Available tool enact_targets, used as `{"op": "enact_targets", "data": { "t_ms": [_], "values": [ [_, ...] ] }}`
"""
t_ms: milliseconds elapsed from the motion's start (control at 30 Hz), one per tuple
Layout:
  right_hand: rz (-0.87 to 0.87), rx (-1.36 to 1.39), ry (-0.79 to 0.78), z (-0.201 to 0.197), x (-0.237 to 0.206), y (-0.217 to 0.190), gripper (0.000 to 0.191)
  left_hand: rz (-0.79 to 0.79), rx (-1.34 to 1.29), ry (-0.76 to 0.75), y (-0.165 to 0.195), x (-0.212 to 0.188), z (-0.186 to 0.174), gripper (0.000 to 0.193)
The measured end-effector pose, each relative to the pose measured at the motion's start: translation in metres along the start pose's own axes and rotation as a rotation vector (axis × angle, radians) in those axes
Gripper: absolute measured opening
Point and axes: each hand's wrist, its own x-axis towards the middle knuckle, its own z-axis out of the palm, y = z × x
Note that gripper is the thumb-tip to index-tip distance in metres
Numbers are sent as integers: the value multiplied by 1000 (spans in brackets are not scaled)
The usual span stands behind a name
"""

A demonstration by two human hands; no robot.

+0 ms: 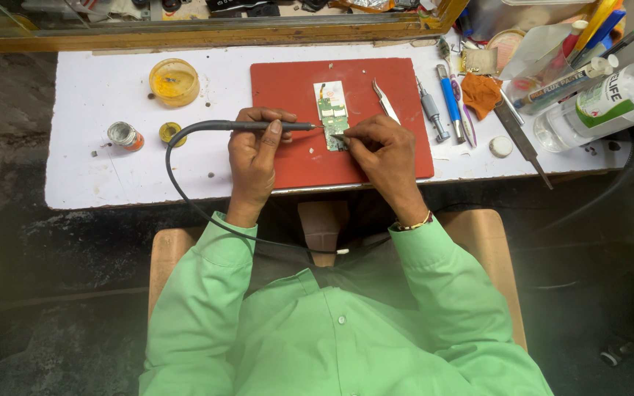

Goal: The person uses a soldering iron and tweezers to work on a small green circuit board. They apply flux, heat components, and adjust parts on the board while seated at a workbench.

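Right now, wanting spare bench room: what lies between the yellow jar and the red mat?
Only bare white tabletop between the yellow jar and red mat, head view.

I have one view only, the head camera, so no overlap with any other. It looks almost straight down from above the seated person, mid-range. The white table (97, 169) runs across the upper half with the red mat (295, 158) near centre; green sleeves, chest and stool fill the lower half. The far table edge sits at the top.

Light green button-up shirt (332, 330), long sleeves cuffed at wrists, thin beaded bracelet (414, 224) on right wrist
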Motion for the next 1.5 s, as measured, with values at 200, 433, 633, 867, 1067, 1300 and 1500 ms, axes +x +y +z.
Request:
{"op": "enact_targets", "data": {
  "t_ms": [200, 433, 633, 867, 1067, 1300, 1500],
  "values": [
    [16, -9, 30, 2, 1, 1, 12, -6, 3, 1, 0, 0, 1, 7],
    [13, -12, 30, 2, 1, 0, 13, -1, 6, -1, 1, 1, 1, 6],
    [14, -22, 40, 2, 1, 0, 13, 3, 8, -1, 1, 1, 1, 7],
    [-8, -28, 1, -1, 1, 1, 11, 0, 34, -2, 1, 1, 2, 6],
    [-3, -33, 16, -2, 0, 2, 13, 3, 24, -2, 2, 1, 2, 6],
    [3, -3, 16, 0, -1, 3, 13, 4, 25, 0, 2, 0, 2, 6],
    [-23, -28, 27, 1, 0, 3, 13, 2, 21, 1, 2, 0, 2, 6]
  ]
}}
